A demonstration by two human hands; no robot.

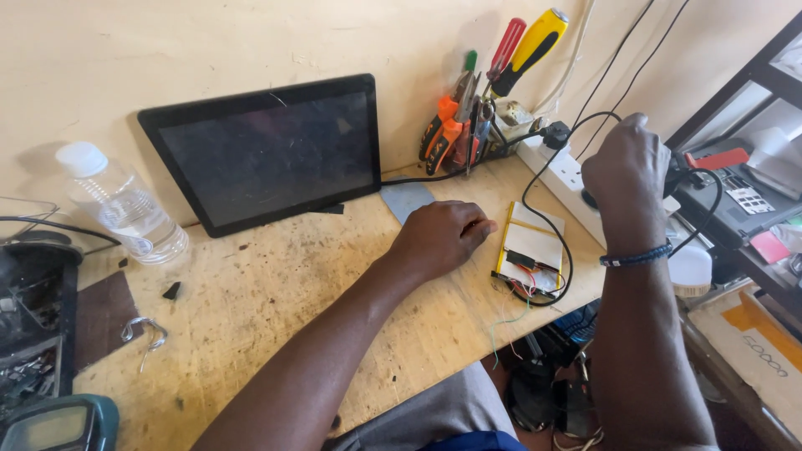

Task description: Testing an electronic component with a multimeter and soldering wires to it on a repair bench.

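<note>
My left hand (439,238) rests knuckles-up on the wooden bench (267,309), fingers curled, just left of a flat white battery pack (532,249) with coloured wires; whether it grips anything is hidden. My right hand (628,163) is closed over a black plug at the white power strip (561,171) on the bench's right end. A black cable (547,221) loops from there across the battery pack. A dark tablet (267,150) leans against the wall behind my left hand.
A clear water bottle (121,205) lies at the left. Screwdrivers and pliers (484,92) stand in a holder by the wall. A dark device (33,309) sits at the left edge, shelves with clutter (752,192) at the right.
</note>
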